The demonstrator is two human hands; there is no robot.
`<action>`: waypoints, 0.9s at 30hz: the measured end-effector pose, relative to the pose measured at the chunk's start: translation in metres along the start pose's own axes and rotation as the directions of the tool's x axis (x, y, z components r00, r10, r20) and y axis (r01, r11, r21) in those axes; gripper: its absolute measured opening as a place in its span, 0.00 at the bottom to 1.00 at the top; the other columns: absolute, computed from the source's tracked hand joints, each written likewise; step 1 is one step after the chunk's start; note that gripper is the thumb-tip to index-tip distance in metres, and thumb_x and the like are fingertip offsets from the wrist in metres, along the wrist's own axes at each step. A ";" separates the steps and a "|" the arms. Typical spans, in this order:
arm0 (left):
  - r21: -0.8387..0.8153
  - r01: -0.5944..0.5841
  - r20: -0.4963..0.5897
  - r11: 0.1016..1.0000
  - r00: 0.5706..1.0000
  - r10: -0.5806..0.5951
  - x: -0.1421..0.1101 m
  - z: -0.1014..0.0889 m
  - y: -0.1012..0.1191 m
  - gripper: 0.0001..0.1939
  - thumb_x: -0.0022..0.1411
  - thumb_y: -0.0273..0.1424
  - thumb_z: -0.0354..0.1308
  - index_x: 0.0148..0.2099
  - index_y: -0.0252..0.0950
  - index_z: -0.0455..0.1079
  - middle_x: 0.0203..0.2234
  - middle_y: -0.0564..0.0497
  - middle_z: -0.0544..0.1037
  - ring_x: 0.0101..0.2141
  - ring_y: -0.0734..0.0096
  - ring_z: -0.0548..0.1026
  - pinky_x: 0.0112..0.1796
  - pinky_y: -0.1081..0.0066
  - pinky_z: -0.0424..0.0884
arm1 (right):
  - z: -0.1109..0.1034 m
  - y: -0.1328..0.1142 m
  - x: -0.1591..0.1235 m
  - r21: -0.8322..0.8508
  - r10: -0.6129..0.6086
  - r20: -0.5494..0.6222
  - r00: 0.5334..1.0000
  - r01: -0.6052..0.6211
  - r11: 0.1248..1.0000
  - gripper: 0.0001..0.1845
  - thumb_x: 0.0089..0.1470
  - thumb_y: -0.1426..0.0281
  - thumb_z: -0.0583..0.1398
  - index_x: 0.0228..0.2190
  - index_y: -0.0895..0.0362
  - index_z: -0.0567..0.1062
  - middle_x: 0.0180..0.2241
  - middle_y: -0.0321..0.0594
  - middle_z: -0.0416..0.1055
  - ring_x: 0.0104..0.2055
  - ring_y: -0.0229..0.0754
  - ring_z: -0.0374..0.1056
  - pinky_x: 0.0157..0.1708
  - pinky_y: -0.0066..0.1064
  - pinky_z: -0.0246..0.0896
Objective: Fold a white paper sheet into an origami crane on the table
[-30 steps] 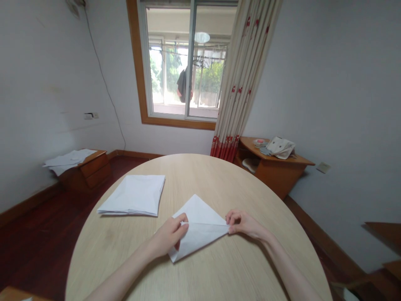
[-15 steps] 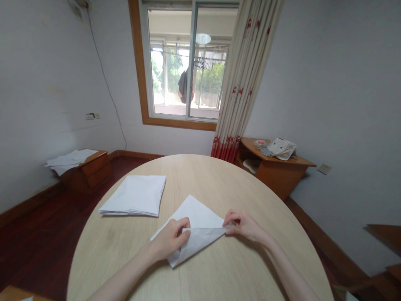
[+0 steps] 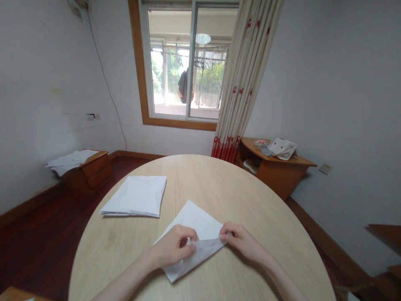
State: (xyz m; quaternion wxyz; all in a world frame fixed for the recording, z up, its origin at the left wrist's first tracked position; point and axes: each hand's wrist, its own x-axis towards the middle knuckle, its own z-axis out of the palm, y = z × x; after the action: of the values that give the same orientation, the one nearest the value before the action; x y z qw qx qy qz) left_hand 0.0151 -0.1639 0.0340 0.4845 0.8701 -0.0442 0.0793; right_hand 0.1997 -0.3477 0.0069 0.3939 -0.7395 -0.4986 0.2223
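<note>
A white sheet of paper (image 3: 194, 219) lies cornerwise on the round wooden table (image 3: 250, 267), its near side folded up into a flap that looks greyer than the rest. My left hand (image 3: 178, 246) is curled over the left part of the flap, thumb and forefinger pinching its edge. At the right corner, the fingers of my right hand (image 3: 236, 239) pinch the folded paper between thumb and forefinger. The palms and lower fingers of both hands are partly hidden.
A stack of white paper (image 3: 134, 195) rests at the table's left. Behind stand a small drawer cabinet (image 3: 95, 169) with papers on it and a corner desk (image 3: 275, 175) with a cloth bag (image 3: 282, 148). A curtain (image 3: 241, 83) hangs beside the window.
The sheet has shifted slightly towards me with both hands. My left hand has slid a little to the right along the flap; my right hand has come lower and keeps its pinch.
</note>
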 end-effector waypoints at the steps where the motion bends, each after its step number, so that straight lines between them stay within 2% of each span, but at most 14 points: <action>1: -0.029 -0.038 -0.004 0.999 0.999 0.038 0.000 0.000 0.001 0.14 0.57 0.39 0.51 0.25 0.37 0.57 0.24 0.54 0.67 0.25 0.72 0.62 0.27 0.74 0.58 | 0.002 -0.001 0.000 0.008 0.010 0.011 1.000 -0.010 1.000 0.11 0.52 0.64 0.57 0.24 0.56 0.73 0.28 0.37 0.71 0.33 0.42 0.64 0.36 0.32 0.58; 4: -0.119 -0.057 -0.028 0.991 0.998 0.054 0.000 -0.002 0.004 0.09 0.54 0.36 0.56 0.33 0.37 0.62 0.33 0.51 0.71 0.31 0.70 0.67 0.32 0.74 0.63 | 0.008 -0.002 -0.001 0.004 0.029 0.042 0.999 -0.029 1.000 0.11 0.52 0.63 0.58 0.24 0.56 0.73 0.29 0.37 0.70 0.35 0.43 0.65 0.37 0.32 0.58; 7: -0.183 -0.052 -0.017 0.982 0.999 0.050 -0.001 -0.005 0.008 0.15 0.51 0.31 0.56 0.44 0.37 0.67 0.43 0.47 0.71 0.39 0.64 0.71 0.36 0.72 0.67 | 0.012 -0.005 0.000 -0.011 0.005 0.056 0.998 -0.004 1.000 0.10 0.53 0.64 0.58 0.24 0.56 0.71 0.30 0.38 0.69 0.36 0.43 0.64 0.39 0.33 0.57; 10: -0.181 -0.079 0.030 0.980 0.996 0.086 0.000 -0.008 0.011 0.16 0.49 0.28 0.52 0.41 0.38 0.74 0.48 0.46 0.71 0.45 0.59 0.71 0.39 0.68 0.68 | 0.015 -0.009 0.000 -0.023 -0.032 0.053 0.998 0.034 0.999 0.10 0.54 0.66 0.58 0.23 0.55 0.69 0.31 0.37 0.68 0.38 0.43 0.64 0.40 0.33 0.58; 13: -0.172 -0.107 0.084 0.979 0.989 0.123 0.002 -0.009 0.009 0.13 0.54 0.30 0.51 0.35 0.39 0.78 0.46 0.47 0.75 0.44 0.58 0.73 0.44 0.64 0.67 | 0.019 -0.014 -0.001 -0.058 -0.032 0.030 0.999 0.033 0.998 0.09 0.53 0.68 0.57 0.23 0.55 0.67 0.32 0.37 0.66 0.39 0.43 0.63 0.40 0.33 0.58; 15: -0.180 -0.131 0.087 0.975 0.985 0.148 0.003 -0.009 0.006 0.14 0.60 0.36 0.52 0.34 0.38 0.79 0.43 0.46 0.78 0.42 0.58 0.74 0.46 0.63 0.65 | 0.021 -0.016 -0.001 -0.093 -0.027 0.015 1.000 0.028 0.995 0.08 0.53 0.70 0.57 0.23 0.55 0.67 0.33 0.37 0.66 0.39 0.42 0.63 0.40 0.32 0.58; 17: -0.193 -0.132 0.080 0.972 0.986 0.149 0.003 -0.008 0.003 0.21 0.64 0.45 0.51 0.34 0.37 0.79 0.41 0.44 0.79 0.41 0.57 0.75 0.47 0.63 0.65 | 0.023 -0.016 -0.001 -0.133 -0.022 0.003 1.000 0.023 0.991 0.07 0.53 0.71 0.57 0.24 0.55 0.67 0.33 0.37 0.65 0.38 0.42 0.63 0.40 0.32 0.58; 21: -0.190 -0.144 0.075 0.971 0.984 0.161 0.005 -0.007 -0.004 0.36 0.64 0.58 0.42 0.32 0.35 0.79 0.37 0.42 0.80 0.40 0.58 0.76 0.45 0.64 0.65 | 0.025 -0.014 -0.001 -0.185 -0.011 -0.019 1.000 0.007 0.983 0.04 0.54 0.71 0.57 0.27 0.55 0.68 0.33 0.37 0.65 0.37 0.42 0.62 0.38 0.32 0.56; 24: -0.165 -0.119 0.074 0.979 0.988 0.132 0.006 -0.005 -0.009 0.40 0.63 0.61 0.38 0.29 0.35 0.79 0.33 0.42 0.81 0.37 0.59 0.76 0.44 0.65 0.66 | 0.026 -0.014 -0.001 -0.201 -0.009 -0.013 1.000 0.006 0.980 0.04 0.54 0.71 0.57 0.27 0.55 0.67 0.32 0.37 0.65 0.36 0.42 0.62 0.38 0.32 0.55; 27: -0.128 -0.040 0.076 0.991 0.996 0.050 0.006 -0.002 -0.013 0.38 0.64 0.58 0.40 0.28 0.34 0.78 0.29 0.44 0.80 0.34 0.62 0.76 0.41 0.67 0.66 | 0.026 -0.016 -0.002 -0.232 -0.014 0.000 1.000 0.013 0.973 0.06 0.54 0.72 0.58 0.26 0.55 0.67 0.32 0.36 0.65 0.37 0.42 0.62 0.39 0.32 0.55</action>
State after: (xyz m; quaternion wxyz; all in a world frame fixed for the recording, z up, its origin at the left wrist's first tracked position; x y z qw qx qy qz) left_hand 0.0231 -0.1547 0.0252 0.5346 0.8388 -0.0878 0.0530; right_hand 0.1710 -0.3365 0.0043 0.3067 -0.7773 -0.5258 0.1592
